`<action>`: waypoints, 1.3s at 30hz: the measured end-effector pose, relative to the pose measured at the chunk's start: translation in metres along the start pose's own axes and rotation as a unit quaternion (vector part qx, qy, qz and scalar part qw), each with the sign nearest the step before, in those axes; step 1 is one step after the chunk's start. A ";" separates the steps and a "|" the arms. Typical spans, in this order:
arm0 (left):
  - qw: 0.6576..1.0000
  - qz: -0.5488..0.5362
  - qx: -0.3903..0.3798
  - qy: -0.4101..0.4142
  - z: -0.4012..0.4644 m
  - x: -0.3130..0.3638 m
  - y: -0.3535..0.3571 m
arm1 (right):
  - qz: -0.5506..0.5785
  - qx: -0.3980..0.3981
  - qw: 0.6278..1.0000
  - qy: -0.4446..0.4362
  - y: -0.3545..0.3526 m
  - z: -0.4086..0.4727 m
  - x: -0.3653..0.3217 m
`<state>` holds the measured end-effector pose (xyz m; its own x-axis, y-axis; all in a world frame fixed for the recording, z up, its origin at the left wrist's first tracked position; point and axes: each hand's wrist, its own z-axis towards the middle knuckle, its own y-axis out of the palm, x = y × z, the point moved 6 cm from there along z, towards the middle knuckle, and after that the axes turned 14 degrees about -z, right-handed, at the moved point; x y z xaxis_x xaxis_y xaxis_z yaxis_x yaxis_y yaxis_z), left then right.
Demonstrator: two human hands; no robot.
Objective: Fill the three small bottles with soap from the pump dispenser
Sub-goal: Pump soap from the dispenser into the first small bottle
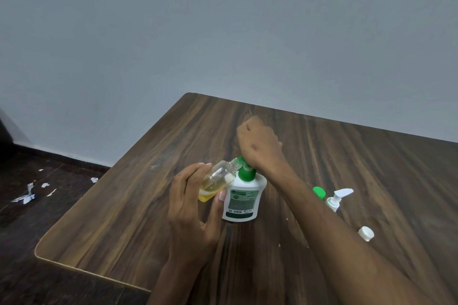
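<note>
Two bare forearms reach in from the near edge, the right one crossing the dark wood-grain desk point(138, 205) diagonally from the near right corner. At its end the right hand point(260, 143) is clenched into a loose fist, its heel bearing down on the green pump head of the pump dispenser point(244, 199); it grips nothing that can be seen. That dispenser is a white, rounded plastic bottle with a green and grey label, standing upright near the middle of the desk. Just left of it the left hand point(190, 208) grasps a small clear bottle point(218, 181), fingers curled over the top and thumb under it, tilting it so its open threaded neck meets the green spout. Yellow soap pools in the lower end of this bottle, filling only part of it. To the right, partly hidden behind the right forearm, lie a green cap point(319, 192) and a white spray-pump top point(338, 198), and nearer the camera a small white cap point(366, 233) rests alone on the wood. The desk has rounded corners and a pale edge band. Beyond its left edge, white paper scraps point(27, 197) litter the dark floor point(37, 242), and a plain grey wall point(223, 32) rises behind.
</note>
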<state>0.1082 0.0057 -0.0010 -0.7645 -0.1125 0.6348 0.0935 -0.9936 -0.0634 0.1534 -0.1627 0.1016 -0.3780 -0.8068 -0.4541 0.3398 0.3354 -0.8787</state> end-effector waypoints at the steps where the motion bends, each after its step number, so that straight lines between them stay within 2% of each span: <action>1: 1.000 -0.001 0.000 0.001 0.000 0.000 0.000 | 0.005 0.010 1.000 -0.005 -0.001 0.000 -0.001; 39: 1.000 -0.005 -0.010 0.004 0.001 -0.001 0.001 | 0.002 0.000 1.000 -0.010 0.003 0.003 -0.001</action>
<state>0.1101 0.0044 -0.0010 -0.7703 -0.1035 0.6293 0.0737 -0.9946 -0.0734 0.1569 -0.1619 0.1003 -0.3592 -0.8156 -0.4537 0.3415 0.3376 -0.8771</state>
